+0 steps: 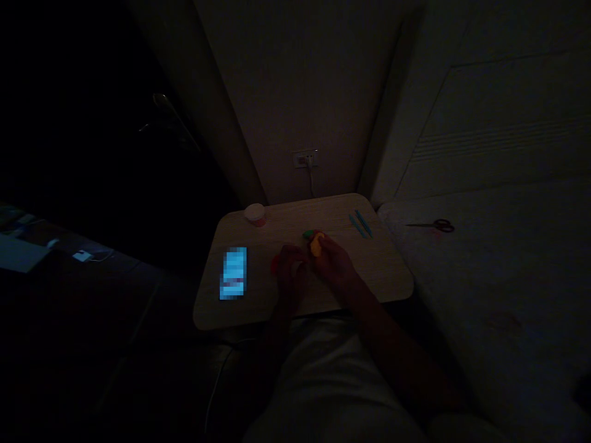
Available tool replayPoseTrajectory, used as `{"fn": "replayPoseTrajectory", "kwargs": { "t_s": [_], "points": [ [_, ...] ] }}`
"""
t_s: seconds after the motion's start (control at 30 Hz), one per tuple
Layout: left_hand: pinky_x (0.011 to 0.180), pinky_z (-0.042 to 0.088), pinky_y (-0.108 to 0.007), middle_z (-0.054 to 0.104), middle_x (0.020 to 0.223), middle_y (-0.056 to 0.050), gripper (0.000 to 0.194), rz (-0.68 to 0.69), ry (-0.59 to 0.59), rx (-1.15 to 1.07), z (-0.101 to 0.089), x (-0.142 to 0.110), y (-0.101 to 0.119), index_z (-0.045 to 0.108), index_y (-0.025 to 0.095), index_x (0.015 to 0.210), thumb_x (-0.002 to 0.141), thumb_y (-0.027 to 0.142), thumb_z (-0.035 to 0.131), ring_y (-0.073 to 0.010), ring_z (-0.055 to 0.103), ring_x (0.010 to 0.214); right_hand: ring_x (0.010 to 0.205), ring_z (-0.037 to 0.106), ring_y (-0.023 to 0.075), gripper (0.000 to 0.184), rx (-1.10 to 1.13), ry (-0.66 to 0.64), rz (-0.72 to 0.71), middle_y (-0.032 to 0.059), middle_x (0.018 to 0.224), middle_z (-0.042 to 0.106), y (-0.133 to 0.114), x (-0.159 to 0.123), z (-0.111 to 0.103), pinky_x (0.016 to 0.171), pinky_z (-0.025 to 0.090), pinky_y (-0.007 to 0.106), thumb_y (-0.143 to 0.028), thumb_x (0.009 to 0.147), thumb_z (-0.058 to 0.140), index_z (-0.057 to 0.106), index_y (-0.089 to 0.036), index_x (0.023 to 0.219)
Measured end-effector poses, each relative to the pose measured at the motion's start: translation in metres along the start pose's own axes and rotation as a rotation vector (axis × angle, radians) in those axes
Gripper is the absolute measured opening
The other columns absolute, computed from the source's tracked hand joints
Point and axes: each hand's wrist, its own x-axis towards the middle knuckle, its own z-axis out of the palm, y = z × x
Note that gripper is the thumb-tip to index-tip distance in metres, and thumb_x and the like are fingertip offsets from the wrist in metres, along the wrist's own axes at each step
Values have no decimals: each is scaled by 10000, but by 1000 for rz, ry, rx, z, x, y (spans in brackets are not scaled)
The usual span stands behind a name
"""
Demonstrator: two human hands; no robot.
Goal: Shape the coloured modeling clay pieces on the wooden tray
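In dim light, my right hand (336, 263) is closed around a lumpy orange-yellow piece (317, 245) that looks like modelling clay, above the middle of the small table. A green piece (308, 234) shows just beyond it, partly hidden; whether the two touch I cannot tell. My left hand (292, 267) is close beside the right, its fingers curled in and its thumb bent toward them. Anything between those fingers is lost in the dark. At the outer side of the left hand a red piece (275, 264) peeks out, mostly covered.
On the wooden table (258, 307) are a lit phone (233, 274) at the left, a lidded tub (255, 215) at the back left and slim teal sticks (361, 224) at the back right. Scissors (431, 226) lie on the pale surface to the right. A plugged socket (305, 159) is behind.
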Motion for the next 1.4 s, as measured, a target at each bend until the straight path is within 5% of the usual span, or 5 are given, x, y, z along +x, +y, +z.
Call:
{"fn": "replayPoseTrajectory", "kwargs": {
  "t_s": [0.2, 0.43, 0.63, 1.03, 1.4],
  "points": [
    [761, 470, -339, 595, 858, -28, 152, 10, -18, -49, 1, 1, 3, 605, 214, 777, 920, 264, 600, -199, 570, 830, 663, 671, 113, 286, 36, -9, 89, -24, 794, 714, -1, -2, -2, 565, 569, 188, -205, 883, 625, 665, -217, 1165],
    [746, 466, -333, 595, 782, -12, 179, 3, -42, -102, 3, 2, 8, 593, 210, 734, 913, 218, 584, -184, 574, 776, 906, 706, 126, 330, 36, 44, 14, 4, 979, 744, -2, -9, 10, 853, 600, 241, -53, 773, 663, 679, -208, 1063],
    [724, 464, -330, 598, 771, -16, 187, -11, -46, -80, 2, 1, 9, 592, 210, 724, 907, 252, 590, -184, 569, 763, 635, 566, 95, 55, 62, -2, 45, -29, 749, 623, -5, -10, 11, 481, 447, 157, -166, 849, 665, 641, -208, 874],
    [704, 459, -330, 582, 741, -20, 186, -58, -59, -67, 4, 0, 9, 584, 210, 692, 876, 241, 579, -186, 561, 739, 363, 127, 92, 669, 35, 29, 36, -88, 410, 191, -8, -14, 14, 333, 189, 217, -659, 963, 514, 238, -233, 527],
    [838, 493, -351, 570, 1057, -69, 297, -46, 18, 113, 1, 0, 5, 639, 215, 1105, 869, 380, 712, -212, 562, 958, 738, 623, 136, 159, -161, 58, -64, 1, 835, 680, 5, -11, 18, 574, 506, 212, -372, 903, 693, 691, -213, 893]
  ]
}}
